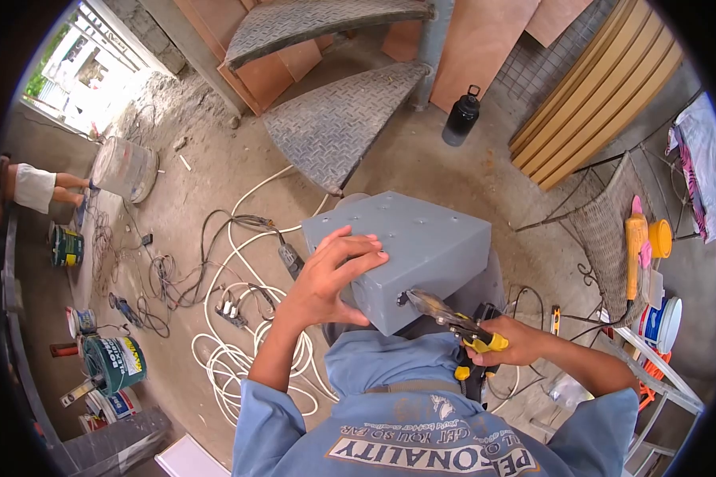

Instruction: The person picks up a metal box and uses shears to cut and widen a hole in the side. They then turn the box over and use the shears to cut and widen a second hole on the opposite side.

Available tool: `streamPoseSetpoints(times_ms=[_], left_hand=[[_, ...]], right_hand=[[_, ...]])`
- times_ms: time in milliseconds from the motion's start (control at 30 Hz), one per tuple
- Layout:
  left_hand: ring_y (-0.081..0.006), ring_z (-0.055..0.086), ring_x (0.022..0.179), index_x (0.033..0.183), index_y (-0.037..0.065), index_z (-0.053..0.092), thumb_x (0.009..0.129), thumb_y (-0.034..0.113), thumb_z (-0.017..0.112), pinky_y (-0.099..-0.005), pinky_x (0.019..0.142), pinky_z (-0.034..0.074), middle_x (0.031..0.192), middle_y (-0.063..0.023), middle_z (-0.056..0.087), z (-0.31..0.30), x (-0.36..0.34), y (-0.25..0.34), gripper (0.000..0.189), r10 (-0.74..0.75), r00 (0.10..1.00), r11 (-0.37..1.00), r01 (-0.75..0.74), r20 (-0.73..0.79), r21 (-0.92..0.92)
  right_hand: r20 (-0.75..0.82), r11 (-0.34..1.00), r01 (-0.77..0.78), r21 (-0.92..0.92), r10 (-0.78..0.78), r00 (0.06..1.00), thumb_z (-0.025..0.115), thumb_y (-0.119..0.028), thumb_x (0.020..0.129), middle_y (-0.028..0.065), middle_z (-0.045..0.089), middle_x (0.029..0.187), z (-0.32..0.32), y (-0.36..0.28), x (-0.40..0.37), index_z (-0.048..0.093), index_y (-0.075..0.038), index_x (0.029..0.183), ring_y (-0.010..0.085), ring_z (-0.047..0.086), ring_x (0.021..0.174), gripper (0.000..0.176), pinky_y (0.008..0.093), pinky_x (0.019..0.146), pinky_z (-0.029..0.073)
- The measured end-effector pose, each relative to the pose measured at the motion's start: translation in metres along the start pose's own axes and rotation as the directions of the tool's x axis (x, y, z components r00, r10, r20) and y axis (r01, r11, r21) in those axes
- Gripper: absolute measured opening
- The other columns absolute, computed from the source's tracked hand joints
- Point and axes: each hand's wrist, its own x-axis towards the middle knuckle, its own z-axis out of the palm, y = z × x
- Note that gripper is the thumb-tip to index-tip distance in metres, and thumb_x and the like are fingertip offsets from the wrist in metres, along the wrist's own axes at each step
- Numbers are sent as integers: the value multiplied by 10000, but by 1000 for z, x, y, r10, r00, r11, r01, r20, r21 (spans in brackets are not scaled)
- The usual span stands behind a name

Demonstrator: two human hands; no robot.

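A grey metal box (422, 246) with several small holes in its top face rests on my lap. My left hand (326, 278) steadies it, fingers over the top edge and thumb against the near side. In my right hand (517, 338) are tin snips (453, 320) with yellow and black handles. Their metal jaws touch a dark hole in the box's near face, close to its corner. The jaw tips are partly hidden in that hole.
White cable (215, 354) lies coiled on the floor at left, by an extension socket (231, 312). A black bottle (461, 118) stands near metal stair treads (346, 119). Paint buckets (119, 366) are far left, a wicker chair (612, 222) right. Another person's legs (68, 188) show at left.
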Motion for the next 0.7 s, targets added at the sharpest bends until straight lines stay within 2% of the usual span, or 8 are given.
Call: streamPoseSetpoints(times_ms=[200,367,467,700], left_hand=[[-304,580,1181,1206,86,624,517,489,872,-550,1063,372,1200,-110,605,0,2,1,836,3,1000,1000,-3,8,-13],[-305,580,1180,1210,88,624,518,491,869,-551,1062,374,1204,-110,604,-1,2,2,837,3,1000,1000,-3,10,-11],[-307,581,1179,1212,88,622,522,498,864,-552,1060,375,1208,-110,604,-1,2,1,839,5,1000,1000,-5,11,-12],[-308,580,1179,1224,83,614,534,516,851,-554,1057,380,1210,-116,602,-1,-1,-1,849,15,1000,1000,-15,7,-6]], right_hand=[[-48,999,3,-32,-4,999,679,-427,871,100,614,765,3,2,0,610,-12,924,224,599,693,425,343,653,464],[-144,992,-74,-98,60,988,668,-487,860,126,583,671,6,1,0,609,6,854,238,581,629,496,356,607,452],[-181,982,-133,-136,108,978,668,-514,850,137,574,655,8,1,1,611,20,843,244,577,625,537,361,607,450],[-200,970,-165,-176,129,971,668,-522,844,150,572,655,7,-9,5,627,21,861,262,576,624,544,375,608,448]])
